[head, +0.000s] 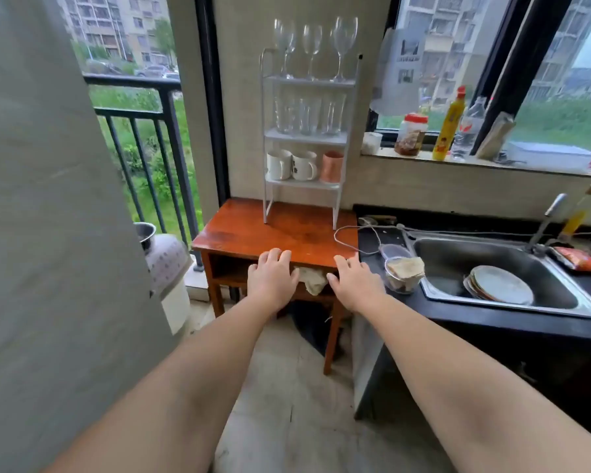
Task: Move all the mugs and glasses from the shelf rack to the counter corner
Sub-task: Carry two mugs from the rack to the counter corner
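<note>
Head view, looking forward and down. Left hand (272, 279) and right hand (354, 285) both stretched out palm-down, fingers spread and loose, clamped on nothing, resting at or just over the near edge of the wooden bench (239, 233). Between them, a pale cloth (313, 279) hanging from the cubby under the bench top.

Straight ahead at 12 o'clock from the hands, standing upright at the far side of the bench top: a white shelf rack (347, 141), long axis vertical, three tiers. Top tier: wine glasses (313, 46), stems down. Middle tier: clear tumblers (307, 114) in a row. Bottom tier: two white mugs (292, 164) and a copper-pink mug (331, 166) at the right end. Nothing moved off yet, judging by the full tiers.

Bottom tier closest to both hands; white mugs slightly nearer the left, pink mug slightly nearer the right. Bare bench top between hands and rack, nothing in the way of a forward reach.

At 2 o'clock, a white cable (352, 230) trailing onto the dark counter (492, 322); at 3 o'clock, a plastic container (401, 271) beside the sink (434, 291), plates (502, 285) inside it. Bottles (452, 128) along the window sill further back. Likely snag for the carry: cable and container crowding the counter's near corner.
</note>
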Available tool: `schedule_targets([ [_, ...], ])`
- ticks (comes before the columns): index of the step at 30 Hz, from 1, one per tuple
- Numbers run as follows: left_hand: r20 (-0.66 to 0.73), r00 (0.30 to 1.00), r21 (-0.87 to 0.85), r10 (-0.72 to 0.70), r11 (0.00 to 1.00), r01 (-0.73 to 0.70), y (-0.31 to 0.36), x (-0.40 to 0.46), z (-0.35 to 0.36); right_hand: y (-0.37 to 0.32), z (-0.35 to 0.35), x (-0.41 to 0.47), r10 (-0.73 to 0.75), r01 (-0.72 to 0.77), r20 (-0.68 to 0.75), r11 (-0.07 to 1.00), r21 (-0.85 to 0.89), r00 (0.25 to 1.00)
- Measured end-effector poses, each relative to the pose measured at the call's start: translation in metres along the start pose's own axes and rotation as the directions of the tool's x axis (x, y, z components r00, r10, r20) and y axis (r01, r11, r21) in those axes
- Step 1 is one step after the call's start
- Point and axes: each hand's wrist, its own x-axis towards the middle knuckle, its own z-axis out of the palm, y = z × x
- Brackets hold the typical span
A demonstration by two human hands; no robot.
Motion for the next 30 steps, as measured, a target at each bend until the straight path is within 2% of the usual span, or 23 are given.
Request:
schedule_targets([
  [3,0.001,1.0,-0.026,0.025,0.999,-0.025,-0.01,0.056,0.002,0.003,-0.002,0.053,0.055,-0.055,-0.034,0.998,0.022,0.998],
  [10,0.038,0.998,-0.058,0.049,0.997,-0.047,-0.017,0.176,0.024,0.021,0.0,0.164,0.122,-0.123,0.012,0.992,0.014,0.992],
  [18,0.054,0.998,-0.095,0.022,0.995,-0.017,-0.018,0.314,0.063,0.045,0.01,0.3,0.108,-0.107,-0.018,0.994,0.021,0.994],
  [23,0.092,0.996,-0.119,-0.013,0.993,0.024,-0.011,0.385,0.079,0.052,0.008,0.374,0.137,-0.126,-0.06,0.98,0.157,0.989],
  [25,0.115,0.992,-0.173,-0.043,0.983,0.063,-0.009,0.413,0.085,0.049,0.007,0.402,0.163,-0.137,-0.079,0.954,0.266,0.984],
  [28,0.168,0.98,-0.308,-0.109,0.938,0.157,-0.004,0.447,0.094,0.045,0.007,0.434,0.256,-0.199,-0.059,0.857,0.475,0.965],
  [30,0.205,0.965,-0.423,-0.165,0.874,0.239,0.001,0.465,0.099,0.044,0.008,0.45,0.341,-0.245,-0.039,0.745,0.621,0.939],
])
